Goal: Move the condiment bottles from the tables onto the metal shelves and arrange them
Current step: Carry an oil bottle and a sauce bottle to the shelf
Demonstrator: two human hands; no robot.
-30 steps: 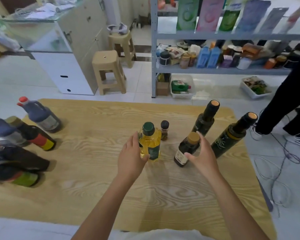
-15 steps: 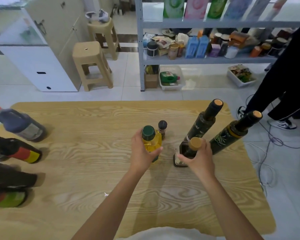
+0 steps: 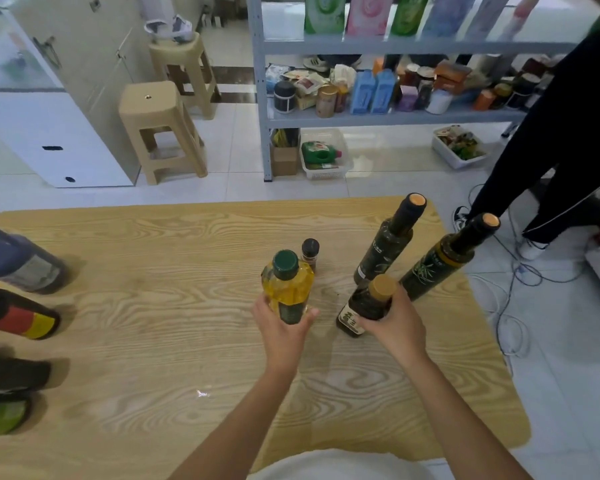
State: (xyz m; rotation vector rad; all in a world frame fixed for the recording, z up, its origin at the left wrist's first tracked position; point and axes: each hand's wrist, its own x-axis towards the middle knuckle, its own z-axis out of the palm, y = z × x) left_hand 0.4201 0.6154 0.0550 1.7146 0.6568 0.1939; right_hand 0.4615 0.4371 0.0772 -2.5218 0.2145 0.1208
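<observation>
The left hand (image 3: pixel 280 329) is curled round the lower body of the yellow oil bottle (image 3: pixel 288 289), thumb on one side and fingers wrapped to the other, so that the bottle's base is hidden; whether it rests on the bench (image 3: pixel 153 306) or is lifted clear cannot be told. Its green cap points up and away from the wrist. The right hand (image 3: pixel 397 322) grips the small dark bottle (image 3: pixel 362 308), just to the right of the yellow oil bottle, with the fingers closed about its shoulder below the tan cap and the pale label showing under the hand.

Just behind the yellow oil bottle, close to its cap, stands a small dark spice jar (image 3: pixel 310 253). Further right of the yellow oil bottle, past the right hand, two tall dark bottles with orange tops stand near each other: the nearer tall bottle (image 3: pixel 388 244) and the outer tall bottle (image 3: pixel 442 263). Well to the left of the yellow oil bottle, along the bench's edge, are a blue bottle (image 3: pixel 18 261), a bottle with a red and yellow label (image 3: pixel 20 317), a dark bottle (image 3: pixel 11 375) and a green-labelled bottle (image 3: pixel 0 415). Far beyond the yellow oil bottle, across the tiled floor, stand the metal shelves (image 3: pixel 395 118), already crowded with jars and cartons.
</observation>
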